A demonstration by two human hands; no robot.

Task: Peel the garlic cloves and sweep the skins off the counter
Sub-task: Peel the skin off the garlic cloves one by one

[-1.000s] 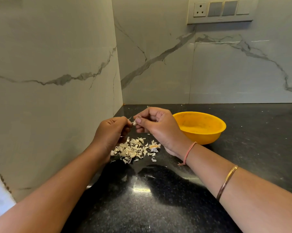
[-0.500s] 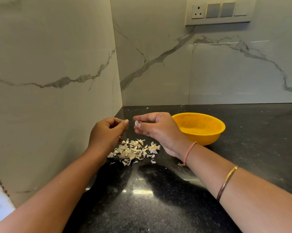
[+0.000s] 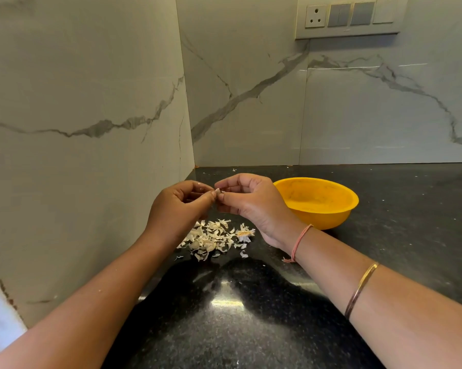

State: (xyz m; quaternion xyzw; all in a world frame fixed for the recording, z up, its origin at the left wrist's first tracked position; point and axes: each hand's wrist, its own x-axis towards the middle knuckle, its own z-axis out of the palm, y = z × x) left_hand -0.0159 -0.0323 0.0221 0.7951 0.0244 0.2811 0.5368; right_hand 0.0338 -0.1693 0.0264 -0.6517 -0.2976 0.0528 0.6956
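Observation:
A small pale garlic clove (image 3: 218,192) is held in the air between both hands, above the black counter (image 3: 251,315). My right hand (image 3: 253,206) pinches it from the right with thumb and forefinger. My left hand (image 3: 179,209) meets it from the left, its thumb and fingertips pinching at the clove's skin. Most of the clove is hidden by the fingers. Below the hands lies a heap of pale garlic skins (image 3: 213,239) on the counter. A yellow bowl (image 3: 317,201) stands just right of my right hand; I cannot make out any contents.
Marble wall panels close off the counter on the left (image 3: 86,129) and at the back. A socket and switch plate (image 3: 348,17) is mounted high on the back wall. A few stray skin flecks (image 3: 234,170) lie near the back corner.
Half a second ago my hands were slightly apart, the clove in the right one. Now the left hand has come back to the clove and both have risen a little.

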